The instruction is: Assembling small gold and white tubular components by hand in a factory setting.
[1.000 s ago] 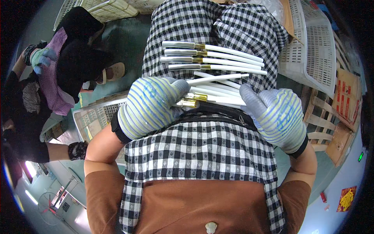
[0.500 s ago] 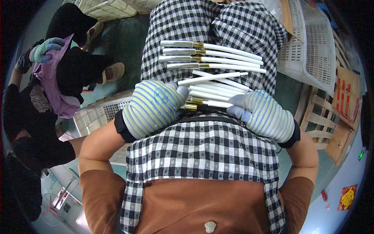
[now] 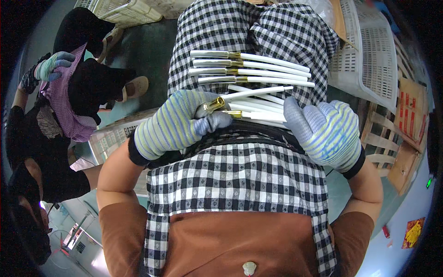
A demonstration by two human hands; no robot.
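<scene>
My left hand (image 3: 180,121), in a striped knit glove with grey fingers, is closed around a gold metal ferrule (image 3: 213,105) fitted on a slim white handle. A second gold ferrule (image 3: 234,113) on a white handle lies at its thumb tip. My right hand (image 3: 325,131), in a matching glove, has its thumb apart from its bent fingers. The thumb touches the right ends of loose white handles (image 3: 258,106) lying across my lap. Beyond them, several white handles with silver-and-gold ferrules (image 3: 221,63) lie side by side on my checked apron (image 3: 212,27).
A white plastic crate (image 3: 369,60) stands at the far right, by a wooden slatted piece (image 3: 380,138) and a printed cardboard box (image 3: 410,113). Another crate (image 3: 131,11) is at the far left. A co-worker in dark clothes (image 3: 41,152) sits to my left, one gloved hand (image 3: 54,65) showing.
My right hand has moved to the right, its thumb spreading from the fingers. My left hand has turned, bringing the gold ferrule into view on the slanted white handle. The row of silver-ended handles stays.
</scene>
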